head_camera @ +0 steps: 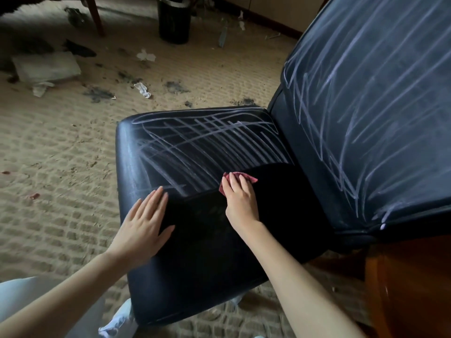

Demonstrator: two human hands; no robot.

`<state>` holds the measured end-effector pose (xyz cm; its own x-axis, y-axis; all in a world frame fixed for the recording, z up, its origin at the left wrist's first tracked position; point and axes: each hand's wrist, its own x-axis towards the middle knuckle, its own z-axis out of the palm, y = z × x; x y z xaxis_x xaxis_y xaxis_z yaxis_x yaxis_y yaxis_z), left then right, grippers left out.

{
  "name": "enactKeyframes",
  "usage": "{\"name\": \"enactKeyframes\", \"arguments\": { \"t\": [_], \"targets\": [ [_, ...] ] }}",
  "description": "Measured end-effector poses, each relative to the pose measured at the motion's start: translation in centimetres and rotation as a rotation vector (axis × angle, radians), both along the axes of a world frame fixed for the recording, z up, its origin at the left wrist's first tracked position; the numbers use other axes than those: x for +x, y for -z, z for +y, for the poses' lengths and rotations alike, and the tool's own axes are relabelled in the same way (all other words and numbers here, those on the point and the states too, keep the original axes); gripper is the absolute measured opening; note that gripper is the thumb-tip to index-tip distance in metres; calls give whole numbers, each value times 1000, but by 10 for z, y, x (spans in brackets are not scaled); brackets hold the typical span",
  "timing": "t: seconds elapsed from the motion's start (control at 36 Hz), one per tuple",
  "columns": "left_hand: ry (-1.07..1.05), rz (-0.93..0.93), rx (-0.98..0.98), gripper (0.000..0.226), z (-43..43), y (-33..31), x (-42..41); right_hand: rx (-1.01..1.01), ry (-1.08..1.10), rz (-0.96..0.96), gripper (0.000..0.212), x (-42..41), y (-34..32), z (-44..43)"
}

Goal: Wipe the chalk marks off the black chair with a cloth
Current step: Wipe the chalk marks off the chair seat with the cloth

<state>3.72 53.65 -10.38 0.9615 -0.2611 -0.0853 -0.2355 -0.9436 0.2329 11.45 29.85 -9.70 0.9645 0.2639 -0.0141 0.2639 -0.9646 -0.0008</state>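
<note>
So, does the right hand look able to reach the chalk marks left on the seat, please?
Probably yes: the right hand presses the cloth right beside the chalk marks, and nothing lies across them.

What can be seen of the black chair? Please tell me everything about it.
The chair is black, with smooth padding that looks like leather, and a brown wooden frame shows at lower right. It stands on a beige carpet. White chalk marks cover the backrest and the far half of the seat; the near half looks clean. The left hand rests flat on the seat's left side; the right hand presses a red cloth on the seat at the edge of the marks.
</note>
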Motion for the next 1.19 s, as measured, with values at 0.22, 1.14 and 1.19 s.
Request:
{"name": "enactKeyframes", "arguments": {
  "t": [0.22, 1.14, 1.19],
  "targets": [
    [-329, 103, -141, 100, 29, 4, -13, -39, -48, 9, 72, -15, 0, 35],
    [-419, 426, -449, 114, 59, 21, -20, 74, -520, 7, 48, -56, 7, 166],
    [-408, 416, -476, 122, 61, 24, -21, 19, -553, 10, 47, -52, 8, 171]
  ]
}}
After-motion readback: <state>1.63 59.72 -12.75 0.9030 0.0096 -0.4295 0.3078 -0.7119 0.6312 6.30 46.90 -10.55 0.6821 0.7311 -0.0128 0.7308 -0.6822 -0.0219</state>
